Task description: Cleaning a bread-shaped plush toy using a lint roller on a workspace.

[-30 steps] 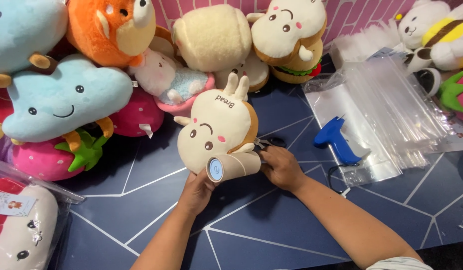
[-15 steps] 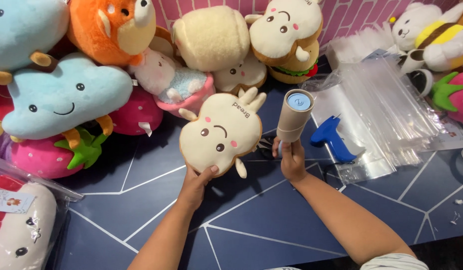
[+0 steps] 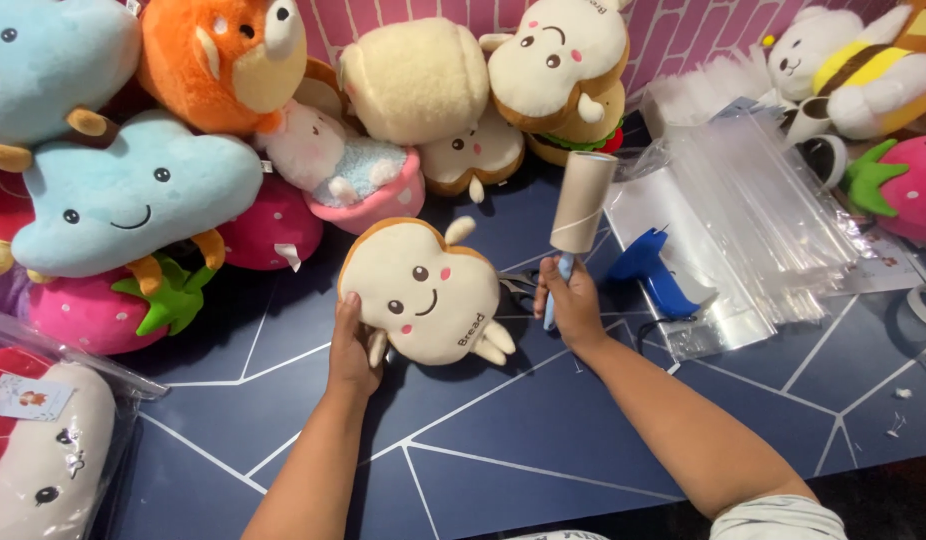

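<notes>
The left hand (image 3: 351, 352) grips the toast plush (image 3: 424, 293) at its 8 o'clock edge, fingers clamped behind it. The right hand (image 3: 570, 303) is closed on the handle of an upright lint roller (image 3: 581, 205), at the plush's 3 o'clock. Clear bags (image 3: 753, 215) lie at 2 o'clock on the table (image 3: 483, 440).

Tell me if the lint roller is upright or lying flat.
Upright: the right hand holds the lint roller by its blue handle, roll pointing up, clear of the table.

Bagged plush (image 3: 43, 460) cut by left edge; scissors (image 3: 518, 283) mostly hidden behind bread plush (image 3: 428, 290).
</notes>
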